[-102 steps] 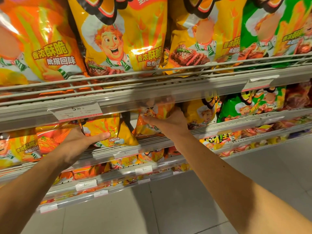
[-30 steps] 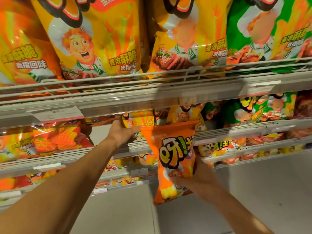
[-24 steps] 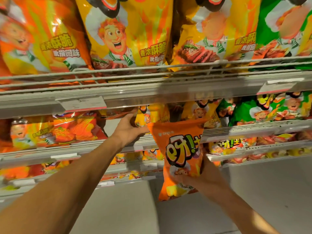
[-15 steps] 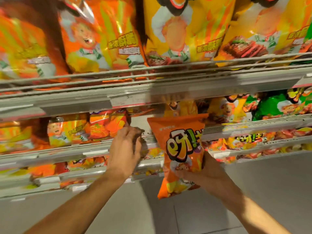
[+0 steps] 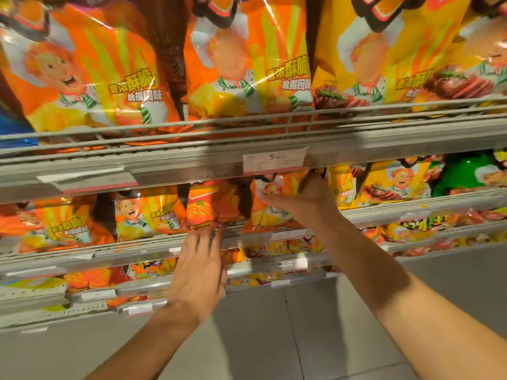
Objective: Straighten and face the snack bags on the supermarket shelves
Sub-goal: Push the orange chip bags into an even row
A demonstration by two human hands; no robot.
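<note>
right hand (image 5: pixel 307 198) gripping orange bag (image 5: pixel 274 207), shelf edge (image 5: pixel 274 234)

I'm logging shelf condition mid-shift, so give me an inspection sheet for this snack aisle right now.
Surface: wire-fronted shelf tiers, price tag on the upper rail.
Job's things: orange bag on the second tier, gripped by the right hand; red-orange bag beside it leans.
Clutter: nothing seen.
Hands: left hand open, fingers straight, at the rail under the red-orange bag.
Cables: nothing seen.
Surroundings: grey floor below.
</note>
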